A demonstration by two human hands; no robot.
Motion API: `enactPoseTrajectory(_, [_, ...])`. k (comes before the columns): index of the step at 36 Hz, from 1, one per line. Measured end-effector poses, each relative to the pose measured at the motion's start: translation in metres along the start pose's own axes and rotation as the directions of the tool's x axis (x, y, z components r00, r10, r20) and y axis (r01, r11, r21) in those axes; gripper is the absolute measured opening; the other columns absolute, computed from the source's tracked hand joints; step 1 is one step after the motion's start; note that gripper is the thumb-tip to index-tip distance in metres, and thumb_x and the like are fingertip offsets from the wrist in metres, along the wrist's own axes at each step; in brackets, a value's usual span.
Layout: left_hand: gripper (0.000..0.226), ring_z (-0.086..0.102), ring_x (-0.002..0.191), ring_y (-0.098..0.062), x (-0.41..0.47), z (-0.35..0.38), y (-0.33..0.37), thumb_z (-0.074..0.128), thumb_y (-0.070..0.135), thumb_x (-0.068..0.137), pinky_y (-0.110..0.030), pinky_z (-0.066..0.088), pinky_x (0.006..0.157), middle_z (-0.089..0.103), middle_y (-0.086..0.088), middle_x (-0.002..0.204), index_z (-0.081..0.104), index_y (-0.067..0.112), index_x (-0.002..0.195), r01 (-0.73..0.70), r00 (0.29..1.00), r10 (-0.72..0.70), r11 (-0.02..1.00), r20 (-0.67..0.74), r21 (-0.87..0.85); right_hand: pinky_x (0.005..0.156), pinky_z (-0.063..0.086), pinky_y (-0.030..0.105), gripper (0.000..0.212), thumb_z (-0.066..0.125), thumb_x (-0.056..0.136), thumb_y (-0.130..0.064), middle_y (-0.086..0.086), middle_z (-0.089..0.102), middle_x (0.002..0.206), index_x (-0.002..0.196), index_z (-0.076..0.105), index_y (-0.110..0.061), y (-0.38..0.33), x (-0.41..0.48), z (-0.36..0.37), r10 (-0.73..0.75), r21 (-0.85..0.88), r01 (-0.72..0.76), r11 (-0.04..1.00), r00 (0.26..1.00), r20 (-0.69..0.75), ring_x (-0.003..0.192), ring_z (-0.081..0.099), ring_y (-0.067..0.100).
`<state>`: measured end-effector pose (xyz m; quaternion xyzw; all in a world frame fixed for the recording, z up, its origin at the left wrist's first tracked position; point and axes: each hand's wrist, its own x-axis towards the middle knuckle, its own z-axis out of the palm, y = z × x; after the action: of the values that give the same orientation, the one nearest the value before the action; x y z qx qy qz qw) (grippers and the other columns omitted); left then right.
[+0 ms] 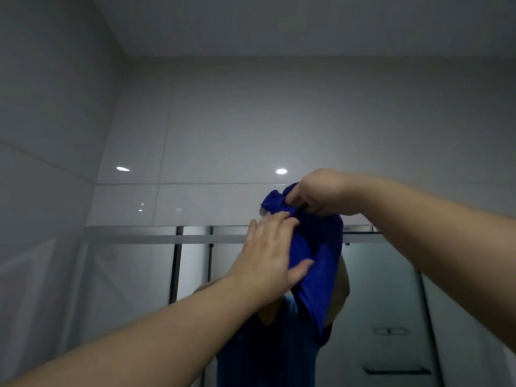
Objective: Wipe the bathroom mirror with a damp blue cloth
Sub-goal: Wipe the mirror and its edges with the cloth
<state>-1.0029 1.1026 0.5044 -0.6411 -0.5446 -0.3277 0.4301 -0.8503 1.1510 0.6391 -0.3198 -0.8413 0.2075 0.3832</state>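
Head view, tilted up at a bathroom mirror (125, 275) set under a pale tiled wall (223, 121), with a bright light reflection (281, 171) on the tile. Shows a blue cloth (321, 261) held up at the mirror's top edge, in the middle of the scene.

Right hand (318, 194): clenched on the bunched top of the cloth, pinching it just above the mirror's upper rim. Left hand (265, 252): released, fingers fairly straight and laid against the cloth's left side, thumb spread lower down on the fabric.

Cloth hanging long and loosely folded below the right hand, hiding the reflected person's head. Lower in the glass, a reflected blue shirt (265, 358) and a glass shower door (391, 289). Cannot tell whether the cloth touches the glass or hangs just in front of it.

Looks like readying the cloth, with wiping not yet begun.

Likely risks from here:
- Wiping with a bunched, dangling cloth, so leaving streaks or missed strips.
- Dripping down the glass if the cloth is too wet.
- Losing the cloth from a corner pinch once pushed sideways.
- Straying onto the tile above rather than the mirror.
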Motion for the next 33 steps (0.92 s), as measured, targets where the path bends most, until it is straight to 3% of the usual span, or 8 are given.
enactPoseTrajectory(3, [0.090,0.002,0.161,-0.044,0.022,0.020,0.025,0.051,0.074,0.093,-0.070,0.000,0.127,0.015,-0.014,0.170,0.014,0.035,0.165,0.068,0.994,-0.083,0.980,0.071,0.189,0.061,0.063,0.039,0.018,0.059,0.088,0.001,0.026,0.074,0.085,0.073,0.067,-0.005,0.027,0.003,-0.012,0.033,0.501,0.190,0.844,0.915,-0.403,0.069,0.074,0.035])
enactPoseTrajectory(6, [0.081,0.015,0.156,-0.049,0.043,0.026,0.049,0.056,0.073,0.088,-0.067,0.000,0.128,0.035,-0.022,0.157,0.044,0.023,0.151,0.124,0.992,-0.121,0.950,-0.028,0.285,0.070,0.060,0.043,0.021,0.044,0.085,-0.009,0.012,0.069,0.077,0.076,0.063,-0.011,0.069,0.000,-0.011,0.013,0.251,0.313,0.916,0.602,-0.799,0.077,0.070,0.036])
enactPoseTrajectory(9, [0.070,0.038,0.141,-0.038,0.068,0.021,0.067,0.068,0.060,0.083,-0.054,0.019,0.129,0.048,-0.014,0.141,0.061,0.011,0.133,0.068,0.996,-0.046,0.938,-0.071,0.341,0.078,0.048,0.039,0.020,0.046,0.093,-0.013,0.003,0.066,0.087,0.085,0.065,-0.017,0.106,0.000,0.015,-0.090,0.112,0.289,0.951,0.602,-0.793,0.089,0.061,0.031])
enactPoseTrajectory(12, [0.074,0.051,0.123,-0.030,0.083,0.017,0.065,0.074,0.050,0.083,-0.044,0.049,0.101,0.050,-0.009,0.135,0.051,0.012,0.141,0.007,1.000,-0.011,0.971,0.013,0.239,0.085,0.048,0.043,0.024,0.044,0.091,-0.022,0.004,0.068,0.093,0.088,0.067,-0.015,0.128,0.007,0.033,-0.196,-0.019,0.290,0.957,0.595,-0.779,0.092,0.060,0.030])
enactPoseTrajectory(16, [0.059,0.057,0.109,-0.032,0.074,0.017,0.043,0.061,0.059,0.089,-0.052,0.046,0.091,0.058,-0.010,0.126,0.049,0.026,0.137,-0.054,0.998,0.064,0.961,-0.026,0.271,0.085,0.045,0.039,0.030,0.040,0.102,-0.021,-0.004,0.065,0.089,0.090,0.067,-0.019,0.143,0.013,0.029,-0.349,-0.172,0.338,0.925,0.580,-0.736,0.088,0.061,0.027])
enactPoseTrajectory(20, [0.057,0.057,0.110,-0.029,0.063,0.019,0.017,0.054,0.059,0.094,-0.050,0.044,0.096,0.061,-0.007,0.121,0.051,0.025,0.139,0.011,0.997,0.009,0.963,-0.073,0.269,0.079,0.050,0.049,0.047,0.031,0.098,-0.027,0.011,0.071,0.081,0.089,0.073,-0.009,0.158,0.004,0.035,-0.567,-0.454,0.343,0.823,0.555,-0.609,0.079,0.064,0.037])
enactPoseTrajectory(26, [0.058,0.061,0.107,-0.029,0.038,-0.007,-0.051,0.047,0.063,0.090,-0.044,0.044,0.094,0.065,-0.004,0.116,0.059,0.024,0.133,0.119,0.983,-0.065,0.937,-0.170,0.329,0.081,0.043,0.049,0.033,0.033,0.102,-0.031,-0.001,0.055,0.074,0.081,0.057,-0.020,0.155,0.005,0.037,-0.588,-0.562,0.250,0.789,0.572,-0.571,0.072,0.052,0.026])
enactPoseTrajectory(33, [0.050,0.062,0.091,-0.032,-0.020,-0.055,-0.164,0.046,0.057,0.088,-0.045,0.047,0.084,0.063,-0.003,0.097,0.062,0.022,0.120,0.308,0.935,-0.208,0.878,-0.285,0.367,0.080,0.040,0.043,0.016,0.044,0.090,-0.029,-0.003,0.054,0.074,0.082,0.056,-0.022,0.154,0.002,0.044,-0.565,-0.560,0.199,0.804,0.549,-0.616,0.072,0.050,0.027])
